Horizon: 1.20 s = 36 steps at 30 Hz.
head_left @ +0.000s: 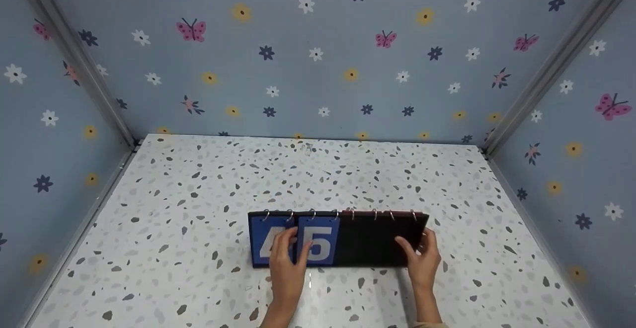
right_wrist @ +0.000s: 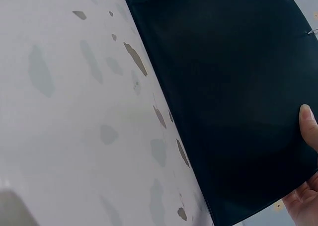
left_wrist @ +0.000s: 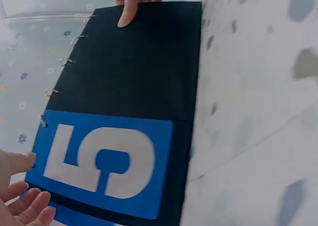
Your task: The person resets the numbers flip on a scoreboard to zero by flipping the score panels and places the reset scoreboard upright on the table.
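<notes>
A black flip scoreboard (head_left: 370, 241) stands on the table, its top edge lined with several metal rings. Its left half carries a blue card with a white 4 (head_left: 258, 228), partly covered by my left hand, and a blue card with a white 5 (head_left: 319, 221). My left hand (head_left: 288, 268) is in front of these two cards, fingers loosely bent and holding nothing; the left wrist view shows it beside the 5 card (left_wrist: 166, 171). My right hand (head_left: 425, 263) grips the board's right end, thumb on the black front and fingers behind.
The scoreboard rests on a white speckled table (head_left: 318, 179). Blue panels with flowers and butterflies (head_left: 318, 69) rise at the back and both sides, joined by grey corner posts (head_left: 536, 74). A thin reddish edge (head_left: 420, 213) shows behind the board's top right.
</notes>
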### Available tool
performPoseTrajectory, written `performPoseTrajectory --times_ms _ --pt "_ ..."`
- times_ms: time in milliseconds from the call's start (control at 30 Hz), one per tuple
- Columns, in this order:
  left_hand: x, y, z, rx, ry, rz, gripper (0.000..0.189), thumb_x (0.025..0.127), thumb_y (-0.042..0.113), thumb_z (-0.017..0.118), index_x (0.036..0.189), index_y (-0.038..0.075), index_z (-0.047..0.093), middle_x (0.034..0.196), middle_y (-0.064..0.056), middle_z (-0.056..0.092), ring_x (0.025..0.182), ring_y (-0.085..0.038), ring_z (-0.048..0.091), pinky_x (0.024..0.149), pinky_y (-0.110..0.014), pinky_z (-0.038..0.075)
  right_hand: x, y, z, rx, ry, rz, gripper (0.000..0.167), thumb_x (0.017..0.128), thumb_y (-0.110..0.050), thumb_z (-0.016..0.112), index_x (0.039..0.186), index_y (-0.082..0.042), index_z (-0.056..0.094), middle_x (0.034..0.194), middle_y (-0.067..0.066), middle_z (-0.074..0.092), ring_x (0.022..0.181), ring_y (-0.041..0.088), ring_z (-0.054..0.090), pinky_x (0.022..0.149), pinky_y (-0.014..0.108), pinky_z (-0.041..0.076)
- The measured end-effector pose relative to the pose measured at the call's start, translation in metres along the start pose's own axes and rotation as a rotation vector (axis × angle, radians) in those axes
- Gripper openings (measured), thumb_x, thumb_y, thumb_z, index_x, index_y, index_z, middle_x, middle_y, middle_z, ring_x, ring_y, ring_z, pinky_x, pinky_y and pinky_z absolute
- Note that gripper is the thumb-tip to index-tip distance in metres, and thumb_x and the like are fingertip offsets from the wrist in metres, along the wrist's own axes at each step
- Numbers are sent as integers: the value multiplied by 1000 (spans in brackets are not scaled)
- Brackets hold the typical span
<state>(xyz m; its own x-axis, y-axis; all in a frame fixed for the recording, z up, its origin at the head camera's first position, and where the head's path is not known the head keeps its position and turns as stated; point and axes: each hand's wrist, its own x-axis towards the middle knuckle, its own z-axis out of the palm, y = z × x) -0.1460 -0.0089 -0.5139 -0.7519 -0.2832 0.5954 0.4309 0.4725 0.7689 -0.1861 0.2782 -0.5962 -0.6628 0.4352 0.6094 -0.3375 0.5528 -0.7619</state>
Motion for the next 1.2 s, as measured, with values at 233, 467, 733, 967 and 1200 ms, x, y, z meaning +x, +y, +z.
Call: performPoseTrajectory --times_ms 233,467,733,967,1200 --pt "-16 -6 6 33 -49 -94 47 72 9 73 112 -2 50 106 -9 52 92 -21 52 75 -35 45 -1 -1 0 17 -2 5 49 67 -21 79 109 -23 55 85 -4 61 73 10 58 63 18 46" --pt "-18 -13 9 30 -49 -147 46 72 9 74 110 -1 50 100 -8 54 90 -19 53 75 -34 45 -1 -1 0 44 -6 -21 49 67 -19 78 110 -24 54 85 -3 61 72 11 59 61 18 46" --pt "-15 -21 12 -25 26 -176 33 65 7 78 90 1 57 81 -4 57 74 -14 55 64 -29 46 0 1 0 43 -10 -17 51 67 -16 78 111 -22 54 86 -2 61 73 11 59 62 18 45" --pt "-10 -25 10 -91 26 -196 22 67 11 77 77 4 59 70 0 58 62 -11 53 55 -26 45 0 -2 0 36 -11 -9 50 67 -17 78 111 -20 54 86 -1 61 73 12 58 62 18 45" --pt "-9 -23 7 -82 13 -163 15 67 8 76 73 2 64 68 -2 61 59 -11 57 54 -24 46 0 -1 1 49 -10 -16 50 67 -17 78 111 -22 54 87 -3 62 73 11 59 62 18 45"
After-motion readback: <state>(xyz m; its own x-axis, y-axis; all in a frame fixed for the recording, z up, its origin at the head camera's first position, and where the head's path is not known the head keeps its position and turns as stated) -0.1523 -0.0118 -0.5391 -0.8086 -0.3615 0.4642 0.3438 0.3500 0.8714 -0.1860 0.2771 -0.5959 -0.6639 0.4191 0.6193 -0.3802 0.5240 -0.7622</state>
